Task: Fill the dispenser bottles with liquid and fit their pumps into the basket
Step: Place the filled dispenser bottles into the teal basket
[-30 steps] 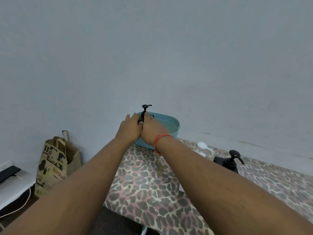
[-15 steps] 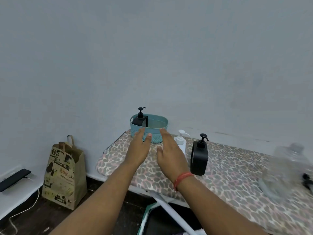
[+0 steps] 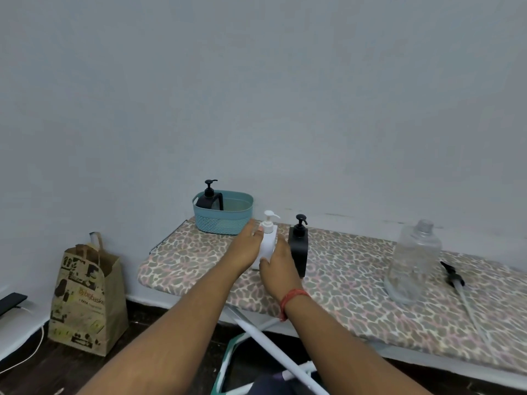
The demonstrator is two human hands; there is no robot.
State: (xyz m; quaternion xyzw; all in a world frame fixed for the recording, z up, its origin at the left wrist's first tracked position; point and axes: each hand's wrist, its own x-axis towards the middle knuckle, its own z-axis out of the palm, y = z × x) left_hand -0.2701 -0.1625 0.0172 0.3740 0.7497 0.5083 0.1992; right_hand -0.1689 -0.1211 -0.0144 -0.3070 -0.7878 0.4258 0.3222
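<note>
A white dispenser bottle (image 3: 268, 241) with its pump on stands on the leopard-print board (image 3: 356, 283). My left hand (image 3: 247, 248) wraps its left side and my right hand (image 3: 281, 266) holds its lower right side. Just to the right stands a black dispenser bottle (image 3: 298, 249) with its pump on. The teal basket (image 3: 228, 222) sits at the board's far left end, and another black pump bottle (image 3: 209, 198) stands inside it at the left. A large clear bottle (image 3: 413, 260) stands to the right, uncapped. A loose black pump (image 3: 453, 276) with a long tube lies beside it.
A grey wall runs close behind the board. On the floor to the left stands a brown paper bag (image 3: 85, 303). White metal legs (image 3: 273, 354) and a teal-rimmed item show under the board's near edge. A dark flat device (image 3: 11, 302) lies on a low ledge at far left.
My hands let go of the black bottle in the basket and drew back. They moved right and now hold the white bottle. The view pulled back, bringing the clear bottle into sight.
</note>
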